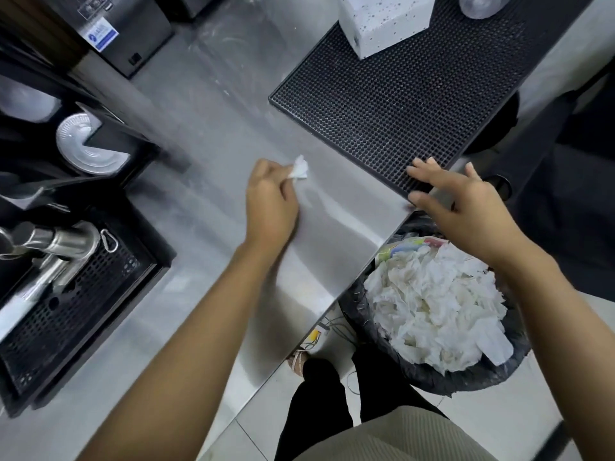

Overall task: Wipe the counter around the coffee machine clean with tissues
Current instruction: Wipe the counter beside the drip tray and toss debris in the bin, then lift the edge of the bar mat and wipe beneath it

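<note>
Head view. Item: tissue [299, 168], one piece, white, crumpled into a small wad, lying on the brushed steel counter [206, 128] at its middle, just left of the near corner of the bar mat [399, 94]. The counter carries pale smears toward the far side and a dull sheen near its edge. Count: one black studded bar mat at the far right; one white speckled tissue box [382, 24] standing on the mat's far end; one coffee machine [76, 294] at the near left with a perforated black drip tray and a steel handle above it; one stack of clear lids [86, 144] in a black holder further back on the left; one waste bin [466, 377] lined in black below the counter's right edge, heaped with used white tissues [432, 304]. Hands: two. Left hand [271, 201] reaches forward from a bare forearm, knuckles up, fingers curled and pinching the wad against the steel. Right hand [466, 207] hovers palm down over the counter's edge, fingers spread, fingertips resting on the mat's near corner, holding nothing.
</note>
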### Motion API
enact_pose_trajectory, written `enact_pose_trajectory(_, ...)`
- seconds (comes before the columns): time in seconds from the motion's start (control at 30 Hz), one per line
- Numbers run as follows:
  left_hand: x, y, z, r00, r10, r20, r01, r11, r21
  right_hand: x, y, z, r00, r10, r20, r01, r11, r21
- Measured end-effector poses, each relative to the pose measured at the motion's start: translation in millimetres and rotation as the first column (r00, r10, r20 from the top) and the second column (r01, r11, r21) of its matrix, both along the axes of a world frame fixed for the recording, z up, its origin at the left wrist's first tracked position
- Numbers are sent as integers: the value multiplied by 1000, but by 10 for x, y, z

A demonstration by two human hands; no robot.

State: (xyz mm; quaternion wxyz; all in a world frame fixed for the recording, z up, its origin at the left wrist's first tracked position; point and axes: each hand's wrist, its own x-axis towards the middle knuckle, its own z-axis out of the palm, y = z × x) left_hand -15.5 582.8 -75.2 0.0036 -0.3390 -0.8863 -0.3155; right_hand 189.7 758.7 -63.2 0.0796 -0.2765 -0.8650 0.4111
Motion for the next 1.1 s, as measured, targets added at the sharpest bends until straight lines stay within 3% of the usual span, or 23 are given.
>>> enact_pose_trajectory(0.13, 832, 82, -8, 977, -198, 77, 194, 980, 52, -25, -30, 7, 997, -62, -46, 60, 996, -64)
enact_pose_trajectory(0.23, 1205, 100, 41, 898, -324, 298, 302, 946, 117, -40, -75, -14, 996, -68, -59, 64, 996, -59)
enact_pose_trajectory(0.33, 1006, 48, 125, 907, -69, 416, -21, 978, 208, -36, -72, -32, 996, -63, -64, 59, 996, -64)
enact_pose_trajectory(0.4, 774, -4, 99, 944, 141, 298, -193, 969, 152, -37, -67, -40, 997, -59, -59, 56, 997, -52)
enact_pose_trajectory(0.43, 741, -8, 75, 959, 166, 231, -196, 974, 115, -47, -64, -42, 997, -61, -54, 59, 997, -39)
enact_pose_trajectory(0.53, 1010, 77, 19, 992, -68, 106, 61, 995, 73, -101, -58, -43, 994, -99, -44, 102, 992, 80)
enact_pose_trajectory(0.63, 1298, 146, 31, 924, -306, 231, 293, 952, 92, -274, -33, 0, 983, -168, -75, 183, 942, 281)
enact_pose_trajectory(0.73, 1151, 106, 120, 906, -113, 409, 33, 980, 196, -620, 47, 8, 997, -72, -7, 71, 948, 311)
enact_pose_trajectory(0.83, 716, -9, 117, 899, 155, 409, -269, 934, 237, -954, 178, -58, 986, 140, 95, -160, 950, 267)
enact_pose_trajectory(0.9, 372, -59, 88, 878, 279, 388, -391, 887, 247, -1064, 282, -115, 986, 157, 51, -165, 946, 280)
enact_pose_trajectory(0.97, 41, -63, 28, 860, 357, 365, -457, 856, 240, -1094, 358, -144, 988, 131, -79, -108, 965, 239)
enact_pose_trajectory(1.03, -271, -2, -14, 864, 393, 315, -474, 847, 241, -1071, 407, -128, 965, -15, -263, 22, 1000, 22)
enact_pose_trajectory(1.1, -591, 125, -34, 880, 397, 261, -456, 860, 229, -1064, 452, -117, 914, -195, -356, 132, 972, -194)
